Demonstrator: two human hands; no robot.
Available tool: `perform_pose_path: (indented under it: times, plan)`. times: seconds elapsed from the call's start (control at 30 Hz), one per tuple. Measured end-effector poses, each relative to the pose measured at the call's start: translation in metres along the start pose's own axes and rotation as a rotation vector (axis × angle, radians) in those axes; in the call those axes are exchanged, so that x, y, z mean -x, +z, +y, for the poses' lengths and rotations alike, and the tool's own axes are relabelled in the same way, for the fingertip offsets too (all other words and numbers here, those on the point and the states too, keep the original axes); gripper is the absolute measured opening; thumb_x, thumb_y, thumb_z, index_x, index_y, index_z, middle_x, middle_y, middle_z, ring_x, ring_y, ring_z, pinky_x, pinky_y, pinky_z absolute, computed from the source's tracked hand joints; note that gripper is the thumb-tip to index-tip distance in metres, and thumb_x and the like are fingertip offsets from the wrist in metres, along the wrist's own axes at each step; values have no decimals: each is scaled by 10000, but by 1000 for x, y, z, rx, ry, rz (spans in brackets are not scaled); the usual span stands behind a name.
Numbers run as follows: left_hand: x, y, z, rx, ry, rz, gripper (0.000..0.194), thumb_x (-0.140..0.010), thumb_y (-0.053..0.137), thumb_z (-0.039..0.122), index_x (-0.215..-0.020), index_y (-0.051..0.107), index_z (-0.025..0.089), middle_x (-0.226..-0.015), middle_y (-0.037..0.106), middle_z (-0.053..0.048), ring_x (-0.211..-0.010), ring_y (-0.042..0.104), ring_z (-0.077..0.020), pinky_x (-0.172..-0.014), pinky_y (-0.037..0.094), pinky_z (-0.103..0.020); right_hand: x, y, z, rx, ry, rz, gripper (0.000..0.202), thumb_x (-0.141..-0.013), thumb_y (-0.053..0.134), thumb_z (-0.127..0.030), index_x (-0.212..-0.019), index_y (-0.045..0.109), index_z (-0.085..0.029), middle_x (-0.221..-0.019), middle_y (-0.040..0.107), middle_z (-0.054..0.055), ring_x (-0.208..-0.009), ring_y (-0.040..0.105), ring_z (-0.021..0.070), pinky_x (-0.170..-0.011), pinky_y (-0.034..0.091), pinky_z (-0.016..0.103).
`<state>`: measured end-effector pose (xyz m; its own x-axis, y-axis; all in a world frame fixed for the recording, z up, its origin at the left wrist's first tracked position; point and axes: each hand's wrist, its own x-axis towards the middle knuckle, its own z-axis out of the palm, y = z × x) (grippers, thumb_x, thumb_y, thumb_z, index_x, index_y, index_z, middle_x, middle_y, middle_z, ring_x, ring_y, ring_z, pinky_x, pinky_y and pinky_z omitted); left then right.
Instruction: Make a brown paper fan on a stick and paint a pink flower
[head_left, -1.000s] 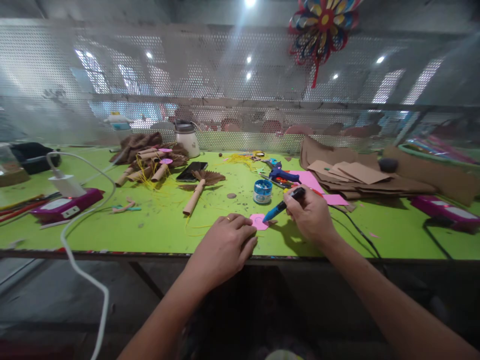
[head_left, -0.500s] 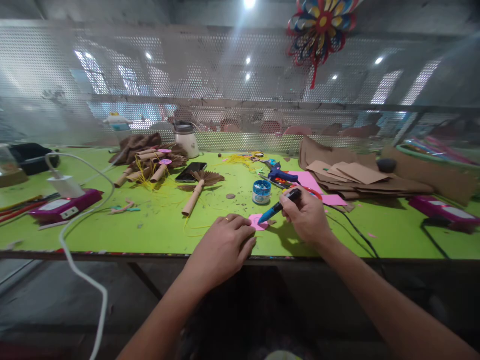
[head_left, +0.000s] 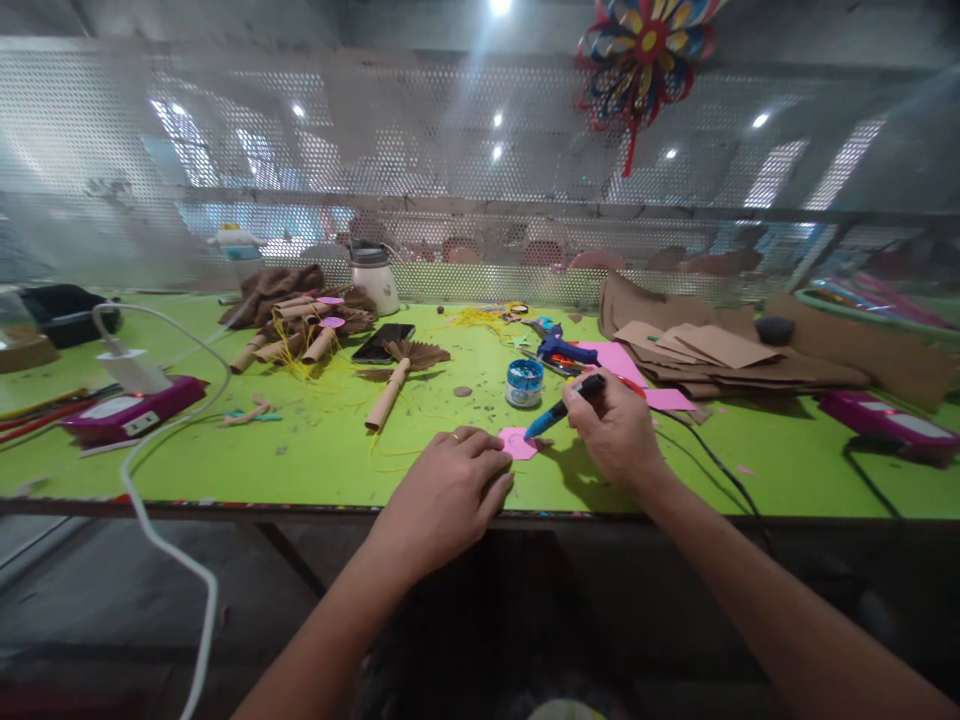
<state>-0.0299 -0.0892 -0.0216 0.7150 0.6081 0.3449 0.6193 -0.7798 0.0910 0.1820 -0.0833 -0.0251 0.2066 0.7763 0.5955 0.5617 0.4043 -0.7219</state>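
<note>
A small pink paper piece (head_left: 519, 444) with faint marks lies near the front edge of the green table (head_left: 300, 470). The fingertips of my left hand (head_left: 448, 492) rest on its left edge, fingers fairly close together and lying flat. My right hand (head_left: 619, 430) grips a blue marker (head_left: 559, 410) with a black end, its tip at the paper's right side. Just behind the paper stands a small jar of blue paint (head_left: 523, 384). A rolled brown paper piece with a fanned top (head_left: 388, 393) lies to the left.
Behind the jar is a blue glue gun (head_left: 562, 347). Brown paper sheets (head_left: 705, 350) are stacked at the right. More paper rolls (head_left: 300, 325), a black phone (head_left: 383, 343) and a white-lidded power strip (head_left: 135, 408) with a white cable lie left.
The marker tip has shifted slightly right and up over the pink paper, uncovering more of it. My left hand has stayed in place.
</note>
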Motion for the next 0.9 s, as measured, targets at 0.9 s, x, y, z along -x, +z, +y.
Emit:
perform_pose_path:
  times: [0.9]
  plan:
    - [0,0,0,0,-2,-4,303,-961,404,315,-1068,661,195,-1040,654,-79,-1049,553,-231,-930,424,-398,2,2,0,-154,41,0,230,-839,566,-413,-798,518,-192,-535,471,-57,-462,428,98,-478,361,232]
